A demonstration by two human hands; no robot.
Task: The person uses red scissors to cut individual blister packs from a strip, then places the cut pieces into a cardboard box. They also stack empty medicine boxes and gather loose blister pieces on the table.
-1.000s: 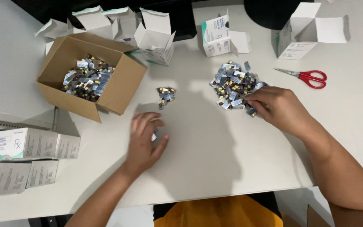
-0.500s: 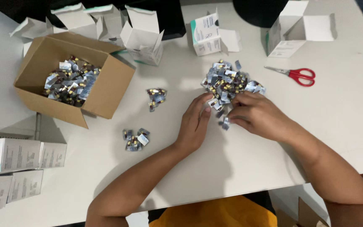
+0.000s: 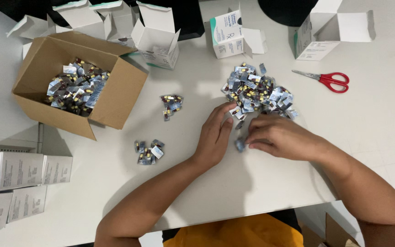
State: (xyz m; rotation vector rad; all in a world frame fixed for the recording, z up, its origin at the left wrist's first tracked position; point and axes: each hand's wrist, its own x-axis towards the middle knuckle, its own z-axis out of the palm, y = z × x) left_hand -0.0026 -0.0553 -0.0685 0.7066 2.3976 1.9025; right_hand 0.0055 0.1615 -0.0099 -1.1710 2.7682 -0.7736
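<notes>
Left hand point(image 3: 216, 137) flat on the counter point(image 3: 366, 123), fingers loosely spread, tips touching the near edge of the pile point(image 3: 259, 91). Right hand point(image 3: 280, 137) beside it, fingers pinching one small packet point(image 3: 240, 144) (silvery, blurred). Beyond: pile of cut blister packets, silver-blue with dark and yellow capsules. Further left, two small clusters point(image 3: 148, 151) and a carton point(image 3: 78, 82).

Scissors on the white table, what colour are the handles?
Red handles on the metal-bladed scissors, right of the pile, seen in the head view.
</notes>
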